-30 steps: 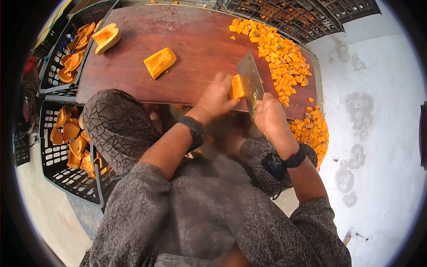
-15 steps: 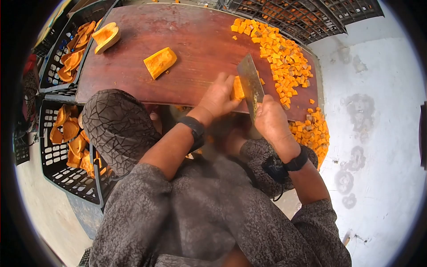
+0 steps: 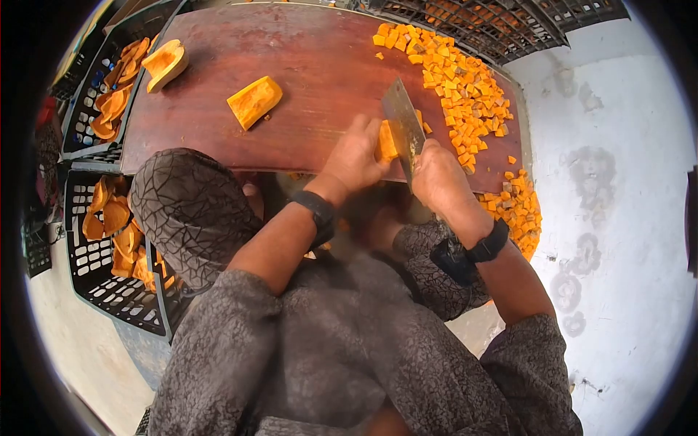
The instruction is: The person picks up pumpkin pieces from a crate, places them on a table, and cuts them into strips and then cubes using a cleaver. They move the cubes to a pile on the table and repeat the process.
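Observation:
My right hand (image 3: 440, 176) is closed around the handle of a cleaver (image 3: 404, 120), whose wide blade stands on edge by the cut end of a pumpkin piece (image 3: 387, 142). From the left side, my left hand (image 3: 356, 156) grips that piece against the reddish-brown board (image 3: 320, 65); its fingertips are partly hidden. Just beyond the blade, a few cut bits show. To the right spreads a heap of pumpkin cubes (image 3: 465, 94). A larger pumpkin chunk (image 3: 254, 102) and a hollowed pumpkin half (image 3: 166, 65) lie further left on the board.
Black crates (image 3: 109, 287) holding pumpkin pieces stand at the left. More dark crates (image 3: 502, 29) are at the back right. Another pile of cubes (image 3: 518, 218) sits past the board's right front corner. My knee (image 3: 200, 211) rises at the board's front edge.
The cleaver and my right hand have shifted slightly up and left, with the blade still beside the pumpkin piece. My left hand keeps its grip. The view has moved a little.

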A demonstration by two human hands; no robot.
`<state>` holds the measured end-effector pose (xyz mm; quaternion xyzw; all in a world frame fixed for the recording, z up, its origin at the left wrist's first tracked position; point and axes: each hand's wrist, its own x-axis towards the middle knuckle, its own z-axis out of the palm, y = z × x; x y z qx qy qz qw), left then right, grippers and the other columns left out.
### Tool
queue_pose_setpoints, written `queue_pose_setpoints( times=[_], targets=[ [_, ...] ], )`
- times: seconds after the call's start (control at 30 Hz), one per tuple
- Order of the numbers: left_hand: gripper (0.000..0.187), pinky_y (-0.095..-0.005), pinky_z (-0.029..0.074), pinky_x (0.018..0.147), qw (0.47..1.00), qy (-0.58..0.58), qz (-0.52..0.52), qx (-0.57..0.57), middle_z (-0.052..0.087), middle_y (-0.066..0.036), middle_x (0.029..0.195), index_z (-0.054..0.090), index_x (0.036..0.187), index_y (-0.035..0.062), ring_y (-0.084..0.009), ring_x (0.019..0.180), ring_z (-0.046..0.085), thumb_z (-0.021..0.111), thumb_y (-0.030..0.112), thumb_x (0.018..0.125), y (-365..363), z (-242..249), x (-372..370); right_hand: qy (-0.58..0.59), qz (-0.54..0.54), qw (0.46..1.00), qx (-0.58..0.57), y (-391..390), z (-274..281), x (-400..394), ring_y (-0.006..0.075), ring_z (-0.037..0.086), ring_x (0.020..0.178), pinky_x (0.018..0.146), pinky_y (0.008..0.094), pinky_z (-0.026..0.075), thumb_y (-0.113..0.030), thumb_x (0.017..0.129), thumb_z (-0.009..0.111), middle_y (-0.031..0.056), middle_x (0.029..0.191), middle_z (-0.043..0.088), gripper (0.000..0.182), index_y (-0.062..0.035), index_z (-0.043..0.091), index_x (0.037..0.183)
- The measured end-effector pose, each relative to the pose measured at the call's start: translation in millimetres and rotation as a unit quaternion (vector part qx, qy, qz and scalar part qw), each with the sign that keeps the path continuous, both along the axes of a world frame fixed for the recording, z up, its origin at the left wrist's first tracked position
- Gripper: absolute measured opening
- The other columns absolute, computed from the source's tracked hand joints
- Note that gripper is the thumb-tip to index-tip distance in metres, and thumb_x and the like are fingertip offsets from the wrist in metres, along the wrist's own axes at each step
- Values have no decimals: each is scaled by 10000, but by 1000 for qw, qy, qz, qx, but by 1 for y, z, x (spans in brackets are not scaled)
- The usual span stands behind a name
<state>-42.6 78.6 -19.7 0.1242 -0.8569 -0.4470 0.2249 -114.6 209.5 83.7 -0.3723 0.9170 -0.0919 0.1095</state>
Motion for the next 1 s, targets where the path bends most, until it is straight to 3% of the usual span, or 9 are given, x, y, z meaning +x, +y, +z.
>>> queue_pose_setpoints(
  times=[0.13, 0.23, 0.33, 0.4, 0.47, 0.77, 1.0],
  targets=[
    [562, -445, 523, 847, 1000, 6, -4, -15, 515, -218, 1135, 527, 1204, 3, -408, 1001, 579, 729, 197, 717, 3, -3, 1, 6, -15, 1000, 0, -2, -13, 9, 463, 623, 820, 742, 497, 498, -89, 876, 541, 293, 792, 626, 150, 58, 524, 904],
    [472, -476, 493, 803, 999, 46, 15, -3, 504, -212, 1056, 534, 1130, 28, -431, 938, 555, 688, 89, 688, 1, 1, -1, 13, -37, 999, 5, -3, -22, 10, 452, 626, 829, 751, 499, 497, -79, 863, 544, 282, 795, 630, 132, 43, 518, 904],
    [494, -476, 493, 813, 999, 26, 18, -14, 500, -212, 1067, 525, 1146, 30, -433, 948, 552, 691, 95, 685, 4, 0, 0, 7, -41, 999, -6, -1, -19, 9, 445, 627, 843, 758, 498, 497, -72, 851, 545, 277, 804, 634, 122, 34, 519, 904],
    [564, -445, 522, 840, 999, -9, 22, -26, 515, -215, 1129, 545, 1173, 3, -408, 1007, 575, 735, 252, 703, 2, 0, 0, 3, -34, 999, -17, -4, -8, 7, 443, 627, 850, 761, 497, 497, -69, 846, 544, 275, 810, 635, 119, 33, 523, 902],
    [565, -444, 522, 840, 999, -10, 26, -30, 515, -215, 1128, 546, 1174, 6, -408, 1004, 577, 735, 252, 701, 3, -1, 1, -4, -7, 1000, 19, -8, 8, 9, 442, 627, 859, 768, 500, 496, -68, 840, 538, 275, 820, 638, 120, 37, 529, 898],
    [561, -443, 523, 827, 1000, -7, 13, -13, 516, -204, 1081, 545, 1172, 10, -401, 959, 584, 729, 237, 693, 1, 2, 0, -4, -46, 999, -10, -7, -24, 5, 437, 638, 871, 769, 496, 505, -55, 820, 548, 276, 861, 648, 136, 32, 543, 924],
    [560, -440, 523, 824, 999, 22, 22, -21, 514, -195, 1084, 540, 1176, 24, -397, 958, 585, 731, 218, 687, 3, -3, 0, 5, 0, 1000, 13, -6, -2, 7, 441, 635, 859, 769, 489, 510, -79, 841, 527, 274, 836, 646, 138, 37, 528, 917]
  ],
)
